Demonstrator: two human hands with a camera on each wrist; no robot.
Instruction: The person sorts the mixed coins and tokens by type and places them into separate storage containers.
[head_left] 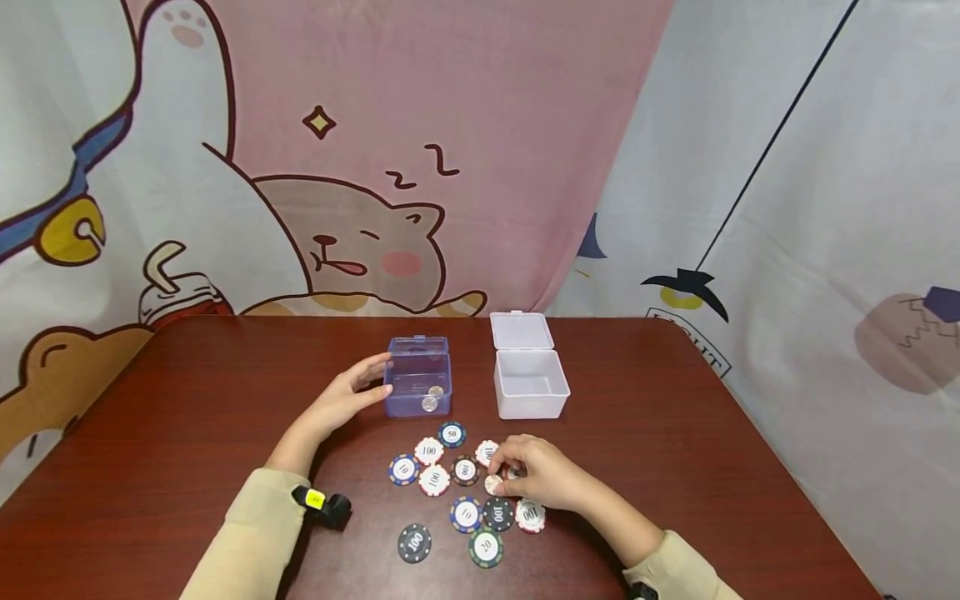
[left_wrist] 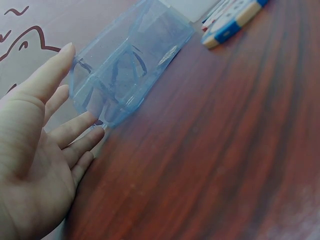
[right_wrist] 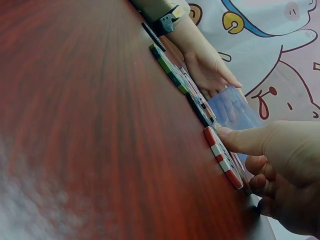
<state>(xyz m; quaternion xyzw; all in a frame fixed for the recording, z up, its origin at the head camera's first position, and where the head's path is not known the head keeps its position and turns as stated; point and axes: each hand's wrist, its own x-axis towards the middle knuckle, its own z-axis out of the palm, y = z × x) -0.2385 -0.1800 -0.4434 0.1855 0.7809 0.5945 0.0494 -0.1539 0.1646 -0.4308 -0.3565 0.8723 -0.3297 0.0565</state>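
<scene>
My left hand (head_left: 347, 398) rests its outstretched fingers and thumb against the left side of a clear blue plastic box (head_left: 417, 407), whose lid stands up at the back. Two silver coins (head_left: 430, 403) lie inside that box. Among the poker chips, my right hand (head_left: 542, 473) has thumb and forefinger curled down to a small coin (head_left: 492, 484), pinching it close over the table. A red-and-white chip (head_left: 487, 452) and a white 100 chip (head_left: 530, 516) lie right beside these fingers. Another chip is partly hidden beneath the right hand.
To the right of the blue box stands a white plastic box (head_left: 531, 406) with its lid up. Several chips lie spread in front of both boxes, among them a black 100 chip (head_left: 414, 543) and a green 20 chip (head_left: 486, 547). A printed curtain (head_left: 510, 167) hangs behind the table.
</scene>
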